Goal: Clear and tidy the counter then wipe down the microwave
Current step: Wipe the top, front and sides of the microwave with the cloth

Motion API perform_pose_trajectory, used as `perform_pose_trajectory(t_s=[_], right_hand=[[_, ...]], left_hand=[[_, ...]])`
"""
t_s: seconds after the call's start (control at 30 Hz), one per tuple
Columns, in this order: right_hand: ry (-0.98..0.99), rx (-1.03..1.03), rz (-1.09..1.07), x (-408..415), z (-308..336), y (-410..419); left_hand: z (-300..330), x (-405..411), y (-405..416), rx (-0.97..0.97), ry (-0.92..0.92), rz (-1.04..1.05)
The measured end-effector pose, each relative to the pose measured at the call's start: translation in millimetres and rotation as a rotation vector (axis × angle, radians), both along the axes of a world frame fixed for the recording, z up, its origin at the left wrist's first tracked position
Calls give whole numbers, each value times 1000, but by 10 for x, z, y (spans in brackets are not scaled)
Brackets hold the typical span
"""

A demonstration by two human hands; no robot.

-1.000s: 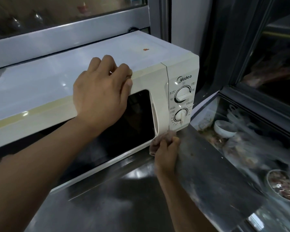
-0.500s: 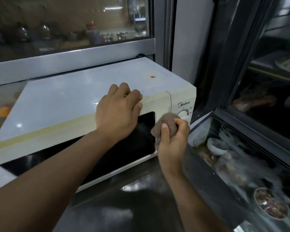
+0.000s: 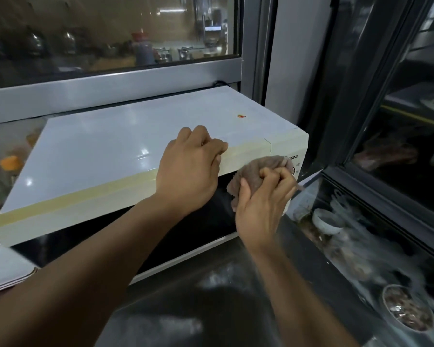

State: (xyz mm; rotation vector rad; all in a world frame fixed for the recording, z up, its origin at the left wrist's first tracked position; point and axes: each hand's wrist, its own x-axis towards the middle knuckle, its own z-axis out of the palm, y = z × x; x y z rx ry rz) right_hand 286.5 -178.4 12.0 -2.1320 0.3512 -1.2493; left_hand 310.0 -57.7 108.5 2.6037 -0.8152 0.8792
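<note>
Steel worktop (image 3: 186,319): left hand (image 3: 189,169) braces white boxy microwave (image 3: 105,156); right hand (image 3: 261,206) clutches bunched brownish cloth (image 3: 256,171); advise firm overlapping strokes at front right corner

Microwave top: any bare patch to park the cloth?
Yes. The microwave top lies bare from its left edge to the left hand, and behind the hand, bar a small red spot. The front right is crowded: the right hand grips the cloth there.

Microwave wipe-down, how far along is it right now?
Done: the counter in front looks bare. In hand: the right hand presses a cloth on the microwave control panel; the left hand braces its top edge. Left: an orange spot on top.
</note>
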Motion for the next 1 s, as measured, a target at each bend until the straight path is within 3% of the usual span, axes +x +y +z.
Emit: perform_pose_trajectory(t_s=[0.27, 0.4, 0.57, 0.83, 1.0], right_hand=[[86, 31, 59, -157, -419, 6], [104, 15, 98, -166, -177, 3], [17, -33, -31, 9, 141, 74], [-127, 87, 104, -36, -561, 2], [-40, 146, 199, -138, -1036, -16]], left_hand=[[-10, -1, -10, 14, -28, 8], [-15, -1, -8, 14, -41, 20], [-24, 3, -12, 17, -76, 29], [-52, -7, -22, 59, -128, 49], [-67, -5, -25, 59, -150, 51]])
